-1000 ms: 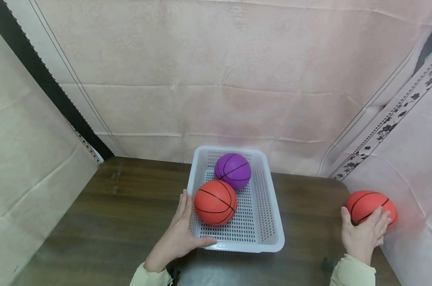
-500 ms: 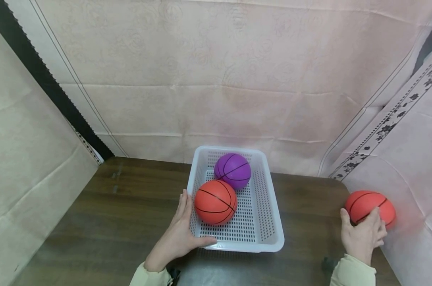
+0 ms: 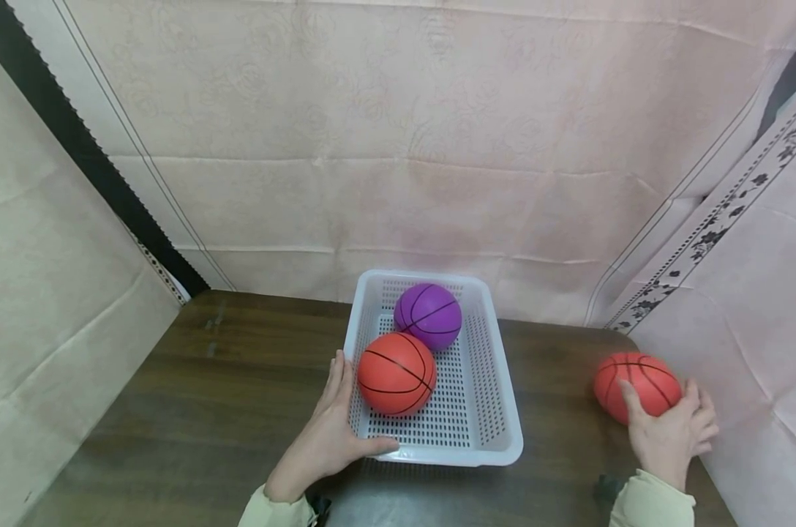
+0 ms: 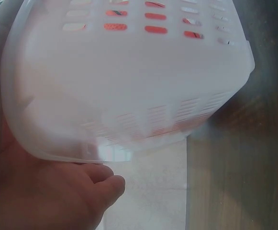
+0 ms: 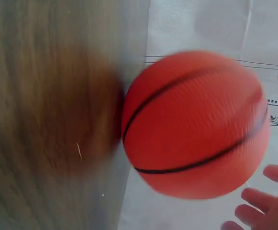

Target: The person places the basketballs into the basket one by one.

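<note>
A white perforated plastic basket [image 3: 460,455] stands on the table with a purple toy basketball [image 3: 428,316] and an orange-red toy basketball [image 3: 396,373] inside. My left hand [image 3: 328,432] rests at its near left corner, fingers straight along the outer side, thumb along the front rim. In the left wrist view, fingertips [image 4: 111,187] show just below the basket's rim [image 4: 72,158]. At the table's right edge sits another orange-red basketball [image 3: 635,384]. Spread around its near right side is my right hand [image 3: 676,432]; in the right wrist view the fingers [image 5: 256,201] stand apart from the ball [image 5: 196,124].
Pale cloth [image 3: 398,197] hangs behind the dark wooden table [image 3: 240,395] and at both sides. The right cloth [image 3: 760,380] comes close to the right hand. A stretch of tabletop [image 3: 556,388] lies between the basket and the right-hand ball.
The right-hand basketball has rolled left, away from the fingers and toward the basket, and its lines have turned. My right fingers have spread. The left hand and basket stay put.
</note>
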The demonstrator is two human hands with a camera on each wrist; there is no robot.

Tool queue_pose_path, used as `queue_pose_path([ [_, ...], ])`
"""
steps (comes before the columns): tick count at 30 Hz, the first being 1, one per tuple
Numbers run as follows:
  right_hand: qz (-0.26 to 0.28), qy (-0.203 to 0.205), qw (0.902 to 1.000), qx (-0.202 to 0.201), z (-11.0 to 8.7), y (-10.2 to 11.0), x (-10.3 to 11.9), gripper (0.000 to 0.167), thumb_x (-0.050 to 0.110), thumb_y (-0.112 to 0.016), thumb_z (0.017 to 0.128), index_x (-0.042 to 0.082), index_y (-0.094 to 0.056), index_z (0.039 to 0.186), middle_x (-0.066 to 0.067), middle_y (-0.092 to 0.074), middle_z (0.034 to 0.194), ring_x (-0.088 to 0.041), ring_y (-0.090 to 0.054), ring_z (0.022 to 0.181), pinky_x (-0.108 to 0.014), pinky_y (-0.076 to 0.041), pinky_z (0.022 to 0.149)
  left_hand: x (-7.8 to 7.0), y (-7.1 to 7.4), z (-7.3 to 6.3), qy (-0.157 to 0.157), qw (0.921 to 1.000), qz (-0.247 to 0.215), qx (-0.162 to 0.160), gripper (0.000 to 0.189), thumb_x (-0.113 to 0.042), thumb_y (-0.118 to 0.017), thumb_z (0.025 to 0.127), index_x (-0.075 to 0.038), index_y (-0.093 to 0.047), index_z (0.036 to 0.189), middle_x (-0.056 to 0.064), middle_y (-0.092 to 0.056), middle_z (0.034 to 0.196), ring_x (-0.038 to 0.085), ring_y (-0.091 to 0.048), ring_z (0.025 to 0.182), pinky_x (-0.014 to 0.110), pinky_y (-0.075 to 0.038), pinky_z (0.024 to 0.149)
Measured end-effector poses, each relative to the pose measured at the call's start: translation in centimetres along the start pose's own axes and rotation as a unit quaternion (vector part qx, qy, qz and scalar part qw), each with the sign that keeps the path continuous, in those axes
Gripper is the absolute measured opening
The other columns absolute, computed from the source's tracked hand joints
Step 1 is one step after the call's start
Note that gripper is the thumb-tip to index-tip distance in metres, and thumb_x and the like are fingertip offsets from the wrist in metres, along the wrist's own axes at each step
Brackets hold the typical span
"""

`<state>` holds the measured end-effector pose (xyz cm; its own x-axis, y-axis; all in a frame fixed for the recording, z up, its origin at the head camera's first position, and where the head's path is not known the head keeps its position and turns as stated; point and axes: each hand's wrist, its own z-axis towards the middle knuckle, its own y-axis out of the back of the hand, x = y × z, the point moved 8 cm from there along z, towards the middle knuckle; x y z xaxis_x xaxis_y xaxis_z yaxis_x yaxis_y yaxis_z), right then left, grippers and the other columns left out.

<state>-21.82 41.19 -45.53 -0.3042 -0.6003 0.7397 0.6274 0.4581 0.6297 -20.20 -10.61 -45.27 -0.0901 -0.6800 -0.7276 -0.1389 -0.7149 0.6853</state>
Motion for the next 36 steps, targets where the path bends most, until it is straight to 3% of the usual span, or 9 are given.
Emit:
queue_pose_path([
  [4,-0.025,0.011,0.9978,0.061,-0.2,-1.1,0.3,0.102,0.053,-0.067,0.085,0.003,-0.011,0.155,-0.028,-0.015,0.155,-0.047,-0.008,0.14,-0.07,-0.005,0.105,0.1,-0.1,0.0,0.0,1.0,0.0,0.0,0.142,-0.076,-0.076,0.055,-0.011,0.0,0.156,-0.003,0.019,0.16,0.032,0.001,0.147,0.06,-0.027,0.107],
  [10,-0.023,0.014,0.997,0.072,-0.6,-1.6,0.7,0.103,0.057,-0.07,0.081,0.007,-0.02,0.155,-0.032,-0.024,0.149,-0.049,-0.019,0.132,-0.069,-0.015,0.102,0.2,-0.1,0.0,-0.003,1.0,0.001,0.0,0.14,-0.07,-0.08,0.058,-0.01,0.0,0.156,-0.001,0.019,0.161,0.032,0.001,0.147,0.059,-0.027,0.108],
  [14,-0.028,-0.005,0.9915,0.127,-0.7,-2.6,0.7,0.113,0.061,-0.069,0.079,0.009,-0.006,0.157,-0.03,-0.01,0.155,-0.049,-0.012,0.138,-0.071,-0.018,0.104,0.1,-0.2,0.0,-0.005,1.0,0.002,0.0,0.14,-0.069,-0.08,0.058,-0.01,0.0,0.156,-0.001,0.019,0.161,0.032,0.002,0.147,0.059,-0.026,0.108],
  [18,-0.03,-0.012,0.9852,0.169,-0.9,-3.7,0.9,0.118,0.063,-0.069,0.078,0.009,0.001,0.157,-0.032,-0.012,0.153,-0.052,-0.018,0.135,-0.071,-0.027,0.101,0.1,-0.1,0.0,-0.006,1.0,-0.001,0.0,0.14,-0.069,-0.081,0.058,-0.01,0.0,0.156,-0.001,0.019,0.16,0.031,0.003,0.147,0.059,-0.025,0.109],
  [21,-0.025,-0.009,0.9867,0.16,-1.0,-3.9,1.0,0.119,0.063,-0.073,0.075,0.009,-0.004,0.157,-0.034,-0.021,0.147,-0.052,-0.026,0.129,-0.07,-0.031,0.098,0.1,-0.1,0.0,-0.007,1.0,-0.002,-0.001,0.14,-0.068,-0.081,0.058,-0.01,0.0,0.156,-0.002,0.019,0.16,0.031,0.003,0.147,0.059,-0.025,0.109],
  [29,-0.006,0.006,0.993,0.118,-1.1,-3.5,1.6,0.116,0.059,-0.078,0.072,0.009,-0.015,0.156,-0.028,-0.029,0.146,-0.046,-0.027,0.129,-0.069,-0.034,0.096,0.1,-0.1,0.0,-0.006,1.0,-0.004,-0.001,0.141,-0.071,-0.08,0.057,-0.01,0.001,0.156,-0.003,0.02,0.16,0.031,0.003,0.147,0.06,-0.024,0.109],
  [36,0.046,0.007,0.996,0.076,-1.5,-2.3,3.4,0.107,0.053,-0.081,0.071,0.019,-0.023,0.155,-0.019,-0.033,0.146,-0.038,-0.033,0.128,-0.065,-0.037,0.096,0.0,0.0,0.0,-0.006,1.0,-0.003,-0.001,0.142,-0.073,-0.078,0.056,-0.01,0.001,0.156,-0.003,0.02,0.16,0.031,0.003,0.147,0.06,-0.023,0.109],
])
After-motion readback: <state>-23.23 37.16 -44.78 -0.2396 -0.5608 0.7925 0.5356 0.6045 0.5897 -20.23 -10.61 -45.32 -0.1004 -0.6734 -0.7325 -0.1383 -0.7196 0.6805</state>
